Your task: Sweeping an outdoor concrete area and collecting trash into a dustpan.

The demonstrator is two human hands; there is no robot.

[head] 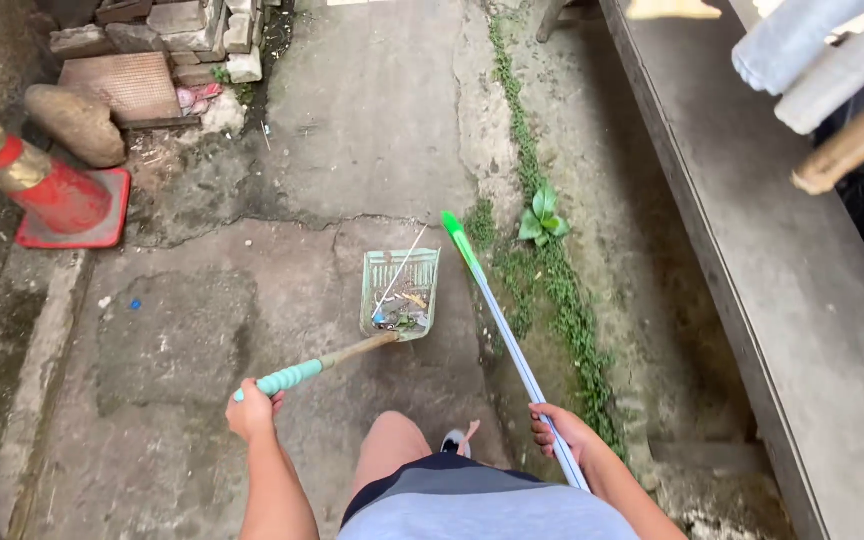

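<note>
The left hand (250, 408) is closed in a fist round the ribbed green grip of a long-handled dustpan (400, 294), whose wooden shaft runs forward and down to a pale green slatted scoop lying on the cracked concrete path (372, 130) just ahead of the person's bare knee (389, 445). The right hand (558, 428) is wrapped round a thin blue-and-white broom pole (507, 335) with a bright green end, which slants forward to a point just right of the scoop, near but not touching it. The scoop already carries scraps of litter, so carrying it well seems to call for holding the pan level with its open lip tipped slightly up, and keeping the pole clear of the rim so nothing is knocked out. Counted: one dustpan, one pole, two hands on them; one red traffic cone (57, 195) at the left, one rounded stone (79, 122) beside it, one flat ridged tile (122, 85) behind, a heap of broken bricks (182, 30) too jumbled to count, one leafy weed (540, 215) in the strip of green along the crack, and one long concrete ledge (782, 280) on the right
</note>
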